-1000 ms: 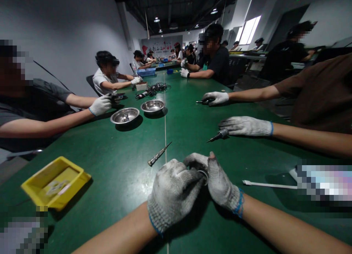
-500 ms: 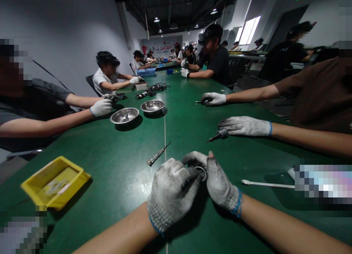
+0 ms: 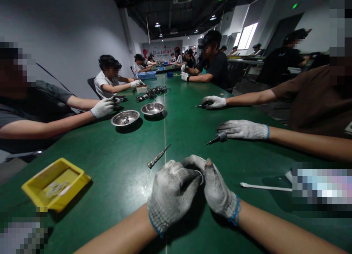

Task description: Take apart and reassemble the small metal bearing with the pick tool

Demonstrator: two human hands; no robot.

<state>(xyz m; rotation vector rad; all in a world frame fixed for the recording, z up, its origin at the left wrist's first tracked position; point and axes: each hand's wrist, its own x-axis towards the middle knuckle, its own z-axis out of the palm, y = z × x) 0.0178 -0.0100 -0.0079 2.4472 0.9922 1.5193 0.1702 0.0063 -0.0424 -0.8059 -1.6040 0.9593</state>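
My left hand [image 3: 173, 195], in a soiled white knit glove, is closed with its fingertips pinched at a small shiny metal ring [image 3: 202, 177]. My right hand [image 3: 218, 189], gloved the same way, curls around the ring from the other side, its thumb pointing up. Only the ring's curved edge shows; the fingers cover the rest. Both hands meet just above the green table [image 3: 115, 217]. Beyond my left hand lies a slim pointed tool [image 3: 158, 156] with a ridged metal handle, its tip pointing away to the right.
A yellow tray [image 3: 79, 168] with small pale pieces stands at left. Two steel bowls [image 3: 113, 122] sit further back, near tangled black cables [image 3: 158, 93]. At right, a co-worker's gloved hand [image 3: 244, 130] rests by another pointed tool [image 3: 217, 138]. A white cable [image 3: 264, 187] lies nearer.
My hands keep their place around the ring, and less of its edge shows now. The whole view has shifted slightly; the pointed tool lies as before.
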